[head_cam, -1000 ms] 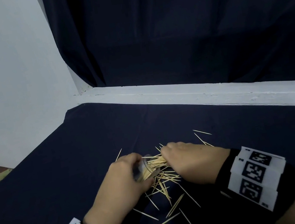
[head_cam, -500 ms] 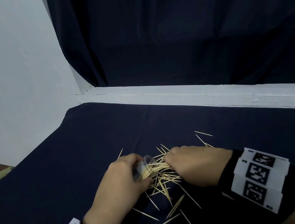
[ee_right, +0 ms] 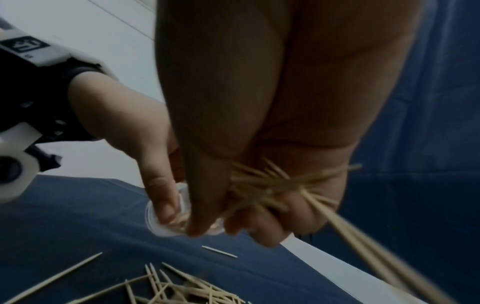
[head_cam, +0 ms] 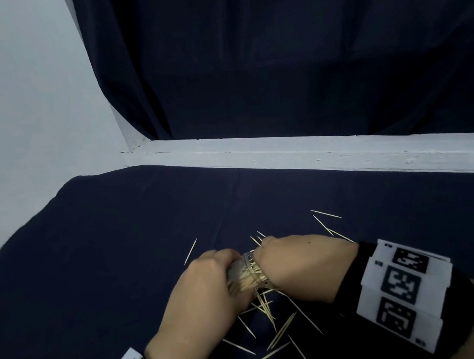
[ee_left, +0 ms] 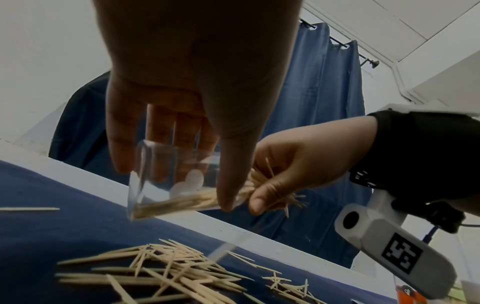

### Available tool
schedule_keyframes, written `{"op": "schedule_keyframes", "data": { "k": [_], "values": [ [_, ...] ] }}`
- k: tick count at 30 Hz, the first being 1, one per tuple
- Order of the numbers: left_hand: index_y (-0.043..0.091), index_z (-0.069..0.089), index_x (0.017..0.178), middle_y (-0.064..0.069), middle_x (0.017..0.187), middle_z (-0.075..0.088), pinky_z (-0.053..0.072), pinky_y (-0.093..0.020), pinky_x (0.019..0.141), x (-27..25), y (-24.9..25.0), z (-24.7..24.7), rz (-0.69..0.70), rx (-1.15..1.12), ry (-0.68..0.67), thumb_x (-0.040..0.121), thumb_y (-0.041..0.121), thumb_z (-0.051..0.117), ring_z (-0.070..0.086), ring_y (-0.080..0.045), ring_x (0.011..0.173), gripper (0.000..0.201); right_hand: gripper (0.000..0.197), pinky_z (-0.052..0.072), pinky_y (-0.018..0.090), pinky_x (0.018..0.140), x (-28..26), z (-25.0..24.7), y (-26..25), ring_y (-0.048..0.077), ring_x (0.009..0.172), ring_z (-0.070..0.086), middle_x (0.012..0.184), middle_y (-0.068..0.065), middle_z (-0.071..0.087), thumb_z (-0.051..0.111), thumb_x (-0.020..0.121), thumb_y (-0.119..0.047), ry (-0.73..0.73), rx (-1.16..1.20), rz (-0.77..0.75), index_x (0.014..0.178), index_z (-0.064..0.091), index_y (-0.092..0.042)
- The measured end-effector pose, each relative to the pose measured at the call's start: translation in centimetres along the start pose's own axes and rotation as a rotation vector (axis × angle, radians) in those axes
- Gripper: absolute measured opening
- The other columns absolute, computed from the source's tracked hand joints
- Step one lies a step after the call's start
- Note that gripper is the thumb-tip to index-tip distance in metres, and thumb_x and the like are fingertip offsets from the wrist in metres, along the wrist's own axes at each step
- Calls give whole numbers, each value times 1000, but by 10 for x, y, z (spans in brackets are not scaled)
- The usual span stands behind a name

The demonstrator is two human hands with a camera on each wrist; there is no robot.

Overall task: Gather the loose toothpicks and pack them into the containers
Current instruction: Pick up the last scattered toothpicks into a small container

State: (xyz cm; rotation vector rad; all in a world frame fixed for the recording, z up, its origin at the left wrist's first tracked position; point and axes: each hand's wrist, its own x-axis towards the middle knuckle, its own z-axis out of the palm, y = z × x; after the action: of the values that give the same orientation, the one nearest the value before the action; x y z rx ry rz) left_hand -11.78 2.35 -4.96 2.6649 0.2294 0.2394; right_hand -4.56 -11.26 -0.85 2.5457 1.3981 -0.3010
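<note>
The left hand [head_cam: 204,291] grips a clear plastic container [ee_left: 171,181], thumb on its near wall and four fingers [ee_left: 182,127] curled behind the far wall. The container lies tilted on its side above the table, closed base toward the left edge, open mouth toward the right hand [head_cam: 299,259]. A layer of toothpicks already rests along its lower wall, parallel to the container's long axis.

The right hand closes around a bundle of toothpicks [ee_right: 272,185], thumb and curled fingers pinching it at the container's mouth. One end of the bundle enters the mouth; the other ends splay out past the palm, pointing toward the right edge. In the head view, the two hands meet near the middle of the table, toward its near edge, the container [head_cam: 246,273] visible only as a narrow strip between them.

Loose toothpicks [head_cam: 269,324] lie in a crossed heap on the dark blue tablecloth [head_cam: 115,246] directly beneath and in front of the hands. Single strays lie beyond the left hand and beyond the right hand. A white ledge [head_cam: 319,153] borders the far edge, with a dark curtain [head_cam: 270,48] behind it. Marker-printed wristbands [head_cam: 404,289] circle both wrists.
</note>
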Motion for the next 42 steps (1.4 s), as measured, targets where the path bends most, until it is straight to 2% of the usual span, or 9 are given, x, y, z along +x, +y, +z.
{"op": "schedule_keyframes", "data": {
  "k": [4, 10, 16, 22, 28, 33, 37, 40, 42],
  "values": [
    [34, 61, 104, 12, 96, 60, 50, -23, 75, 1, -1, 2, -6, -53, -16, 69, 39, 77, 59, -4, 85, 39, 32, 44, 33, 75, 6, -5, 8, 26, 101, 56, 114, 2, 48, 62, 87, -13, 79, 240, 51, 115, 46, -16],
    [34, 61, 99, 12, 91, 61, 49, -19, 71, 3, -6, 4, -6, -125, -9, 65, 41, 81, 59, -1, 81, 40, 50, 51, 31, 77, 7, -11, 21, 5, 84, 54, 92, -17, 47, 84, 65, -21, 193, 541, 51, 95, 47, -36],
    [31, 62, 102, 14, 93, 62, 52, -23, 77, 2, -7, 1, -2, -234, 40, 64, 40, 83, 60, 0, 85, 44, 34, 56, 34, 77, 3, -13, 25, 5, 79, 65, 88, -7, 65, 83, 67, -10, 303, 723, 5, 74, 59, -33],
    [36, 57, 92, 16, 93, 60, 48, -16, 74, 2, -6, -2, 11, -240, 105, 64, 35, 84, 58, 3, 86, 39, 16, 49, 12, 63, 0, -14, 31, 0, 66, 64, 77, -7, 65, 79, 73, -5, 484, 828, -17, 74, 71, -19],
    [37, 56, 93, 17, 94, 59, 45, -11, 71, 1, -5, -3, 24, -217, 132, 64, 35, 84, 56, 5, 86, 40, 8, 52, 25, 73, -1, -7, 27, 4, 78, 60, 85, -12, 61, 73, 81, -19, 583, 827, 13, 81, 70, -27],
    [35, 54, 94, 18, 96, 57, 41, -6, 71, 0, -5, -4, 6, -220, 174, 64, 32, 84, 54, 6, 89, 42, 13, 52, 24, 75, -5, -1, 25, 5, 79, 60, 89, -9, 60, 76, 78, -24, 496, 836, 72, 89, 69, -25],
    [35, 52, 89, 15, 96, 58, 46, -18, 75, 0, -14, -7, -68, -286, 294, 66, 27, 83, 57, -1, 91, 40, 11, 50, 33, 86, 0, 6, 37, 9, 90, 58, 99, -9, 58, 63, 90, -30, 437, 669, 245, 100, 65, -26],
    [36, 50, 90, 16, 97, 55, 44, -14, 72, -4, -18, -9, -90, -255, 257, 66, 29, 83, 55, 0, 90, 41, 61, 47, 35, 93, 5, 20, 41, 19, 107, 56, 118, -1, 54, 67, 76, -59, 50, 453, 361, 122, 52, -21],
    [37, 50, 91, 17, 97, 54, 44, -14, 71, -6, -18, -10, -93, -221, 229, 67, 31, 82, 54, 1, 89, 41, 86, 45, 37, 95, 8, 29, 34, 23, 117, 51, 128, 2, 48, 73, 65, -65, -139, 356, 380, 131, 42, -18]
  ]
}}
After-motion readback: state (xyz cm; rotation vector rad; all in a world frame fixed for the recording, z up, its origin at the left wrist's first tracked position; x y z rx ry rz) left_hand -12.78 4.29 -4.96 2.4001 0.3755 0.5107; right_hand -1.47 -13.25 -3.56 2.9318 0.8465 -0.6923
